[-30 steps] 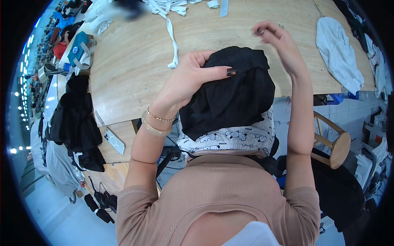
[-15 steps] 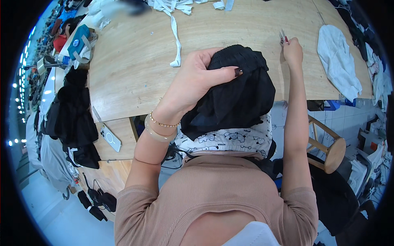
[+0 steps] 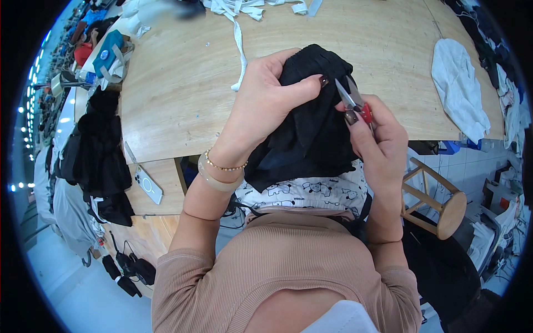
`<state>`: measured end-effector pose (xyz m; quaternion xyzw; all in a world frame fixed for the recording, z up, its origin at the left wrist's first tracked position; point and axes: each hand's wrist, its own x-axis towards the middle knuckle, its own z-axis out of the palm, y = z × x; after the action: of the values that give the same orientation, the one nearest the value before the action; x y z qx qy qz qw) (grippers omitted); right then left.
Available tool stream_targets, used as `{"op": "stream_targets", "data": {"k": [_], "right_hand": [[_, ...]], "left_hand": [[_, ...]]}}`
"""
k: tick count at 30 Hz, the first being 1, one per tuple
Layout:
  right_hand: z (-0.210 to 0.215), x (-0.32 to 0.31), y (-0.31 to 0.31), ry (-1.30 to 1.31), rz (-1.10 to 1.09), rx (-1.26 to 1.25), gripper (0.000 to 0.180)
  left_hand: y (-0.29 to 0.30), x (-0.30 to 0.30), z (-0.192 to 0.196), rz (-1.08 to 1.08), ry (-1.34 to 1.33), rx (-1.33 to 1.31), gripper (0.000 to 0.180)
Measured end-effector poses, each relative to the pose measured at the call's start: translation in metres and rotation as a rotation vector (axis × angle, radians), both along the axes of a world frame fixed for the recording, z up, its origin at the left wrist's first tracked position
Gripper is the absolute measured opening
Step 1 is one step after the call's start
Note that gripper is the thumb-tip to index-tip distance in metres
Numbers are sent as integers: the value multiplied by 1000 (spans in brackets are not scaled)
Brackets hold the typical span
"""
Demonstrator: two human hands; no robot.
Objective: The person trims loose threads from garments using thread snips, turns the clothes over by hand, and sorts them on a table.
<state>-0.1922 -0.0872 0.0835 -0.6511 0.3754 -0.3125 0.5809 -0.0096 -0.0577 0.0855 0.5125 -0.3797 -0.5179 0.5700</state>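
Note:
My left hand [image 3: 269,91] grips a black garment [image 3: 311,119] near its gathered, elastic-looking edge, thumb on top and fingers behind the cloth. The garment hangs down over the table's front edge onto my lap. Red-handled thread snips [image 3: 363,110] are in my right hand [image 3: 383,133], which is closed around them. Their two pointed blades stand apart, tips against or just over the black cloth to the right of my left thumb. Whether the blades touch the fabric I cannot tell.
A wooden table [image 3: 183,83] spreads ahead, with white fabric strips [image 3: 239,50] and a white cloth [image 3: 458,83] on it. A phone [image 3: 148,184] lies on a lower surface at left. Black garments [image 3: 97,150] hang beyond it. A wooden stool [image 3: 451,213] stands at right.
My right hand has come from the far right of the table back to the garment, bringing the snips. My left hand still holds the cloth, its upper edge lifted slightly.

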Motion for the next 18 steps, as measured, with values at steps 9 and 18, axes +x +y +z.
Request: {"op": "stream_targets", "data": {"k": [9,18], "right_hand": [[-1,5,0,56,-21,-115,12],[0,4,2,72,-27,-138,11]], "left_hand": [[2,-2,2,6,-45,-34,22],[3,-4,3,3,-16,-31,22]]}}
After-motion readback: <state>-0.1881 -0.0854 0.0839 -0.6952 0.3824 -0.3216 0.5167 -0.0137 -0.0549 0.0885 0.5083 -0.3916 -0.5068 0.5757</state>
